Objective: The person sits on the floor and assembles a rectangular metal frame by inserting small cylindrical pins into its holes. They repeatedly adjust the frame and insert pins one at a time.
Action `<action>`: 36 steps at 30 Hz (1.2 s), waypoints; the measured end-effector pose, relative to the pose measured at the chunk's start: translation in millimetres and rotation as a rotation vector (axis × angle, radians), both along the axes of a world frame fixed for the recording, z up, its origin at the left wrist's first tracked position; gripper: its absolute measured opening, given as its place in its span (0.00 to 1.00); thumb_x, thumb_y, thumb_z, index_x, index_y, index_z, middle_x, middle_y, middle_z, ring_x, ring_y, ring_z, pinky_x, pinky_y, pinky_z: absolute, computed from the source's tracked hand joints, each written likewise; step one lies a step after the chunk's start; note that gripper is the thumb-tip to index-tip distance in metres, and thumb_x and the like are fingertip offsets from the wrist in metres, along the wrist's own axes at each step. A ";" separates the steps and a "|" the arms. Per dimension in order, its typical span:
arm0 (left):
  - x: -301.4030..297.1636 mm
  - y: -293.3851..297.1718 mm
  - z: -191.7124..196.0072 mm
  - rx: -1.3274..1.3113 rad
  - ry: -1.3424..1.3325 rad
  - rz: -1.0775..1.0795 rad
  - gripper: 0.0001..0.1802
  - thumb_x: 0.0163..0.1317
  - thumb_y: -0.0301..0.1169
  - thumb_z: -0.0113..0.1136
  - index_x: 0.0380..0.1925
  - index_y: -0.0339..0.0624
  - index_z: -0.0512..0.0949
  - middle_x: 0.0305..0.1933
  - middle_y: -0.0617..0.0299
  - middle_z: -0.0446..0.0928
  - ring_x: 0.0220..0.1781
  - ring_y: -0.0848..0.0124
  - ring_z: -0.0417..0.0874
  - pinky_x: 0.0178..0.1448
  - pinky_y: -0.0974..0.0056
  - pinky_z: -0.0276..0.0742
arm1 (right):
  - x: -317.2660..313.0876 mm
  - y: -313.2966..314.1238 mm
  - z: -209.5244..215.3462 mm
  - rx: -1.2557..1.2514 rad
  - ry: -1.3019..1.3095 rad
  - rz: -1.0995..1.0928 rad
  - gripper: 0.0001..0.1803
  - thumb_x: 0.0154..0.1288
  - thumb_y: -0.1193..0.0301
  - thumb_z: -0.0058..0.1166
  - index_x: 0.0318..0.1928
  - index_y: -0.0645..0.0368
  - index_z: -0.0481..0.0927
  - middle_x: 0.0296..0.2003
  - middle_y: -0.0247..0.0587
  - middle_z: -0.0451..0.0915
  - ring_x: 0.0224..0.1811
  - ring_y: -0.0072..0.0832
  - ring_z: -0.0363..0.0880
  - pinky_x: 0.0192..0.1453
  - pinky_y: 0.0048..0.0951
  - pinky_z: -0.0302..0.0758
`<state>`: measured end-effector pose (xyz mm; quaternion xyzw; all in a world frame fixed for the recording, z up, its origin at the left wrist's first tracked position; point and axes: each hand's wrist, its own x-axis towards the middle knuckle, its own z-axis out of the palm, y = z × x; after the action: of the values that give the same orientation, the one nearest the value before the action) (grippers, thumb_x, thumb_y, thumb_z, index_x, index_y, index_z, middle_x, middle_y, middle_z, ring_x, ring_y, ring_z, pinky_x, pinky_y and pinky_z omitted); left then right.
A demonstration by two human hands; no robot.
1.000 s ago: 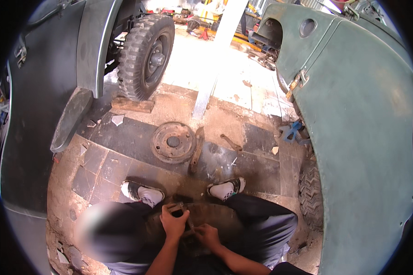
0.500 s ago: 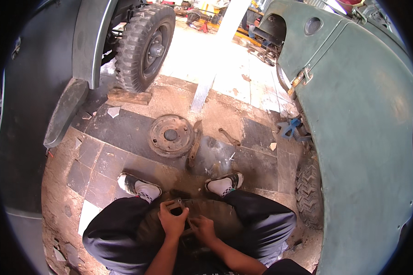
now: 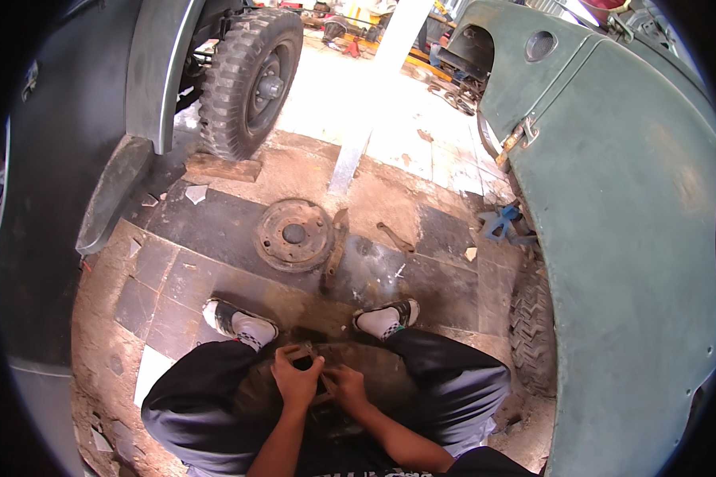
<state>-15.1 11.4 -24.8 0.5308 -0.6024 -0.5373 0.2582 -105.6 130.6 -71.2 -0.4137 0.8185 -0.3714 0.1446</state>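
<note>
Low between my knees, my left hand (image 3: 296, 385) grips a small brownish metal part (image 3: 296, 350), which has a frame-like shape with a dark opening. My right hand (image 3: 348, 391) is closed beside it, fingers pinched against the part's lower right side; what sits in those fingertips is too small and dark to name. Beneath both hands lies a dark, rounded, tyre-like object (image 3: 386, 372), partly hidden by my arms and legs.
Ahead on the tiles lie a rusty round drum-like disc (image 3: 275, 249), a long flat metal bar (image 3: 336, 256) and a wrench-like piece (image 3: 394, 238). A mounted wheel (image 3: 243, 87) stands behind a wood block (image 3: 223, 168). Green bodywork (image 3: 620, 222), a tyre (image 3: 533, 334) and a blue stand (image 3: 499, 222) are right.
Both hands keep their hold, with barely any shift of the fingers. The whole view has moved very slightly.
</note>
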 end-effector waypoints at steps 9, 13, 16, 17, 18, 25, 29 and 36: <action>3.2 -1.8 -1.5 -0.028 0.012 0.003 0.35 0.50 0.37 0.85 0.56 0.39 0.79 0.57 0.45 0.83 0.65 0.44 0.79 0.71 0.44 0.75 | 4.2 8.7 11.2 0.022 -0.088 0.030 0.15 0.60 0.72 0.75 0.49 0.56 0.95 0.41 0.51 0.90 0.42 0.53 0.91 0.49 0.48 0.87; 2.2 -1.6 3.0 -0.031 -0.022 -0.014 0.34 0.51 0.37 0.85 0.56 0.40 0.79 0.57 0.45 0.83 0.65 0.44 0.79 0.71 0.44 0.75 | 6.7 16.5 -1.8 -0.016 -0.015 0.036 0.16 0.59 0.73 0.74 0.50 0.56 0.94 0.42 0.52 0.89 0.43 0.54 0.90 0.49 0.50 0.86; 3.5 0.0 4.8 -0.032 -0.035 -0.013 0.34 0.51 0.37 0.85 0.56 0.40 0.79 0.58 0.45 0.83 0.65 0.44 0.78 0.71 0.44 0.75 | 12.7 30.3 11.0 0.043 -0.035 0.046 0.17 0.59 0.73 0.74 0.50 0.56 0.93 0.41 0.53 0.89 0.44 0.55 0.90 0.49 0.51 0.85; 2.6 -0.6 4.9 -0.026 -0.033 -0.009 0.34 0.51 0.37 0.85 0.56 0.40 0.79 0.57 0.45 0.82 0.65 0.44 0.78 0.71 0.45 0.75 | 10.2 26.4 14.3 0.044 -0.031 0.045 0.17 0.59 0.73 0.74 0.50 0.56 0.93 0.41 0.53 0.88 0.44 0.55 0.90 0.49 0.51 0.85; 2.2 -0.3 3.7 -0.029 -0.020 -0.004 0.34 0.51 0.37 0.85 0.56 0.40 0.79 0.57 0.45 0.82 0.65 0.44 0.78 0.71 0.45 0.75 | 8.8 24.6 19.4 0.055 -0.033 0.042 0.17 0.59 0.73 0.74 0.50 0.56 0.93 0.41 0.53 0.88 0.44 0.55 0.90 0.49 0.51 0.85; 2.0 0.2 13.0 -0.002 -0.054 -0.015 0.35 0.51 0.38 0.85 0.57 0.40 0.79 0.56 0.46 0.82 0.65 0.45 0.78 0.71 0.45 0.74 | 9.3 15.0 9.1 0.013 -0.048 0.001 0.14 0.60 0.74 0.73 0.47 0.58 0.94 0.40 0.54 0.88 0.43 0.55 0.90 0.49 0.50 0.86; 4.0 2.0 5.3 -0.023 -0.041 -0.002 0.35 0.51 0.38 0.85 0.57 0.39 0.78 0.57 0.45 0.82 0.65 0.45 0.77 0.72 0.45 0.74 | 10.2 18.1 23.7 0.063 -0.062 0.021 0.13 0.60 0.74 0.73 0.47 0.58 0.95 0.41 0.52 0.89 0.42 0.54 0.91 0.49 0.49 0.86; 2.4 0.3 6.3 -0.022 -0.053 0.011 0.35 0.51 0.37 0.85 0.57 0.40 0.78 0.58 0.45 0.81 0.65 0.44 0.77 0.72 0.44 0.74 | 19.3 28.1 15.5 0.070 -0.083 -0.028 0.14 0.61 0.74 0.73 0.48 0.58 0.94 0.39 0.52 0.89 0.42 0.55 0.90 0.49 0.49 0.86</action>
<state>-12.7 11.7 -18.5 0.5453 -0.6119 -0.5151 0.2508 -86.4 158.7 -55.7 -0.3810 0.8301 -0.3615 0.1873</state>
